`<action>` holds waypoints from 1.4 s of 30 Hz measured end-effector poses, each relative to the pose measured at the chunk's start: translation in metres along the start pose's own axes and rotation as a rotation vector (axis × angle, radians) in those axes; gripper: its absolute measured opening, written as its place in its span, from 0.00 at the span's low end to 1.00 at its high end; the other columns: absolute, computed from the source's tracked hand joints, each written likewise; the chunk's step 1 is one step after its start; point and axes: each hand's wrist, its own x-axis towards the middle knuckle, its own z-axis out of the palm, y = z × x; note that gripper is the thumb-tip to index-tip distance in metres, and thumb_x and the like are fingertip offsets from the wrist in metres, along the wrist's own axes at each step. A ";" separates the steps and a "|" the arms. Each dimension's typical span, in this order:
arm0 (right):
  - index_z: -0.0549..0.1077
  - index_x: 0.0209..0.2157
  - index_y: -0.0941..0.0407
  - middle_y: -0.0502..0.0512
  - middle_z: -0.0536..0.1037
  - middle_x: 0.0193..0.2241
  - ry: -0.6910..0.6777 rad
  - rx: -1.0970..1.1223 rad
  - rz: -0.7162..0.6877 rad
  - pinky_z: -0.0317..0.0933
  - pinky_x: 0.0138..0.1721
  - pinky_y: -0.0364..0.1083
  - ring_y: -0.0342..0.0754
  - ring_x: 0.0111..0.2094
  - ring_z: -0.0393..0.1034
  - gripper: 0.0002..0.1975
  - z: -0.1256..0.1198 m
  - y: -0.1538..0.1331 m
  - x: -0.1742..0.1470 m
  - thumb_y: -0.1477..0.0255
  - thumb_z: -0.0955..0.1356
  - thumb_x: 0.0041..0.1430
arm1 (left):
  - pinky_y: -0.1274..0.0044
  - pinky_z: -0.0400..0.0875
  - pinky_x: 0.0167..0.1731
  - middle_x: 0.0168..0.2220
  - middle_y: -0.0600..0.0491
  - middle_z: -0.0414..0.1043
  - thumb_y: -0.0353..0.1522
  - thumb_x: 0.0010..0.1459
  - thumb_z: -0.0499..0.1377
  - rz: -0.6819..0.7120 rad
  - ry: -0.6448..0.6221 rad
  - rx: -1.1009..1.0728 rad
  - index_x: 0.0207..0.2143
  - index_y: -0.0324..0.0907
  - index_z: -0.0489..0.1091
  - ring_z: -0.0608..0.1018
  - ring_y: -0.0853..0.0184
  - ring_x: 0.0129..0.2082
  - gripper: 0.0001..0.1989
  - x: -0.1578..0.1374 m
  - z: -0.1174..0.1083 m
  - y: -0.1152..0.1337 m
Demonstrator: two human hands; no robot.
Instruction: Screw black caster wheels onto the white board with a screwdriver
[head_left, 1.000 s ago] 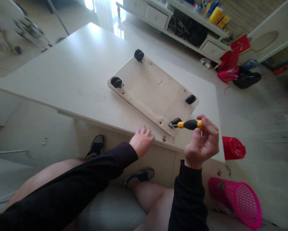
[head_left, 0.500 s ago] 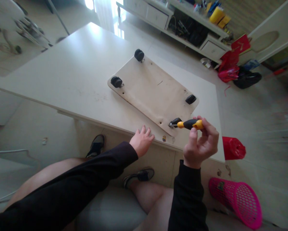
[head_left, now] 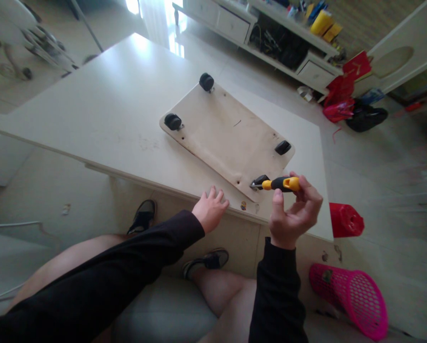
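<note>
A pale board point(head_left: 231, 128) with rounded corners lies on the white table point(head_left: 102, 105), its black caster wheels facing up at the corners. My right hand point(head_left: 294, 214) grips the yellow and black handle of a screwdriver point(head_left: 281, 184). The shaft points left, and its tip is at the base of the near-right caster point(head_left: 261, 180); the exact contact is too small to make out. At the table's near edge rests my left hand point(head_left: 211, 208), fingers spread on the top, apart from the board and holding nothing.
Small stickers point(head_left: 243, 206) are on the table near its front edge. A red bin point(head_left: 346, 219) stands past the right end, and a pink mesh basket point(head_left: 359, 295) lies on the floor. Across the room is a white cabinet point(head_left: 234, 26); bags point(head_left: 366, 116) lie beside it.
My right hand has shifted slightly left and the screwdriver handle has turned about its length. The left hand and the board have stayed in place.
</note>
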 end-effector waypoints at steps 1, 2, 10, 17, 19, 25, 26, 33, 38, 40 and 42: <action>0.69 0.62 0.51 0.58 0.78 0.53 0.004 -0.025 0.000 0.77 0.52 0.58 0.54 0.52 0.80 0.28 0.000 0.000 0.000 0.73 0.73 0.61 | 0.48 0.70 0.61 0.72 0.29 0.60 0.29 0.66 0.58 0.001 -0.001 -0.001 0.68 0.38 0.68 0.62 0.31 0.73 0.28 0.000 0.000 0.000; 0.69 0.62 0.50 0.58 0.77 0.52 0.014 -0.048 -0.001 0.78 0.51 0.56 0.53 0.51 0.79 0.28 -0.001 0.001 0.001 0.73 0.74 0.61 | 0.48 0.71 0.61 0.72 0.29 0.60 0.29 0.66 0.58 0.002 -0.002 -0.001 0.68 0.38 0.68 0.62 0.31 0.73 0.28 0.000 0.000 0.000; 0.70 0.61 0.50 0.61 0.78 0.56 -0.007 -0.049 -0.035 0.78 0.51 0.59 0.57 0.57 0.78 0.24 -0.002 0.001 0.003 0.73 0.71 0.65 | 0.49 0.71 0.60 0.72 0.29 0.61 0.29 0.67 0.58 -0.005 0.007 -0.005 0.67 0.39 0.69 0.63 0.33 0.73 0.26 -0.001 -0.002 0.000; 0.74 0.57 0.50 0.56 0.78 0.47 0.049 -0.022 0.002 0.77 0.45 0.52 0.52 0.49 0.79 0.23 0.001 0.002 0.000 0.75 0.75 0.61 | 0.49 0.70 0.61 0.72 0.30 0.60 0.30 0.67 0.58 -0.005 -0.008 0.005 0.68 0.39 0.68 0.62 0.32 0.73 0.27 -0.002 -0.002 0.000; 0.74 0.57 0.50 0.55 0.77 0.46 0.078 -0.037 0.009 0.76 0.44 0.51 0.51 0.48 0.77 0.24 0.002 0.003 -0.001 0.74 0.77 0.59 | 0.48 0.70 0.61 0.73 0.29 0.60 0.30 0.66 0.58 -0.003 -0.007 0.009 0.68 0.38 0.68 0.62 0.31 0.73 0.28 -0.002 -0.002 0.000; 0.67 0.64 0.50 0.62 0.74 0.58 0.005 0.017 0.030 0.78 0.53 0.58 0.55 0.59 0.77 0.23 0.005 0.003 -0.004 0.72 0.66 0.69 | 0.50 0.70 0.61 0.73 0.31 0.60 0.30 0.67 0.57 -0.013 -0.007 -0.001 0.68 0.41 0.68 0.62 0.34 0.73 0.27 -0.001 -0.001 0.000; 0.66 0.64 0.50 0.62 0.74 0.59 -0.002 0.030 0.029 0.78 0.54 0.59 0.56 0.60 0.77 0.23 0.005 0.003 -0.005 0.73 0.66 0.70 | 0.50 0.70 0.61 0.73 0.31 0.60 0.30 0.67 0.58 -0.013 -0.007 -0.003 0.68 0.41 0.68 0.62 0.34 0.73 0.27 -0.001 -0.001 0.000; 0.72 0.58 0.50 0.56 0.76 0.49 0.057 -0.028 0.010 0.77 0.47 0.53 0.50 0.50 0.77 0.22 0.006 0.006 -0.003 0.73 0.74 0.63 | 0.49 0.70 0.60 0.73 0.30 0.60 0.29 0.65 0.59 -0.007 0.007 -0.002 0.68 0.40 0.68 0.62 0.33 0.73 0.29 0.000 0.003 0.000; 0.70 0.63 0.48 0.57 0.75 0.53 0.019 0.030 -0.013 0.77 0.50 0.54 0.52 0.55 0.76 0.30 0.004 0.006 -0.002 0.77 0.74 0.60 | 0.49 0.71 0.61 0.73 0.30 0.60 0.29 0.67 0.58 -0.010 0.001 -0.006 0.68 0.39 0.68 0.62 0.32 0.73 0.28 0.000 0.001 0.001; 0.69 0.65 0.48 0.58 0.75 0.55 0.009 0.042 -0.010 0.78 0.51 0.55 0.53 0.57 0.77 0.33 0.003 0.006 -0.003 0.78 0.74 0.60 | 0.48 0.71 0.60 0.72 0.29 0.60 0.29 0.67 0.57 -0.007 -0.007 -0.011 0.68 0.38 0.68 0.62 0.31 0.73 0.27 0.000 -0.002 0.001; 0.70 0.64 0.47 0.58 0.76 0.55 0.029 0.035 -0.007 0.79 0.50 0.54 0.54 0.56 0.79 0.32 0.003 0.006 -0.004 0.79 0.74 0.60 | 0.48 0.71 0.61 0.72 0.29 0.60 0.29 0.68 0.57 -0.010 -0.011 -0.015 0.67 0.38 0.69 0.62 0.31 0.73 0.26 -0.001 -0.004 0.002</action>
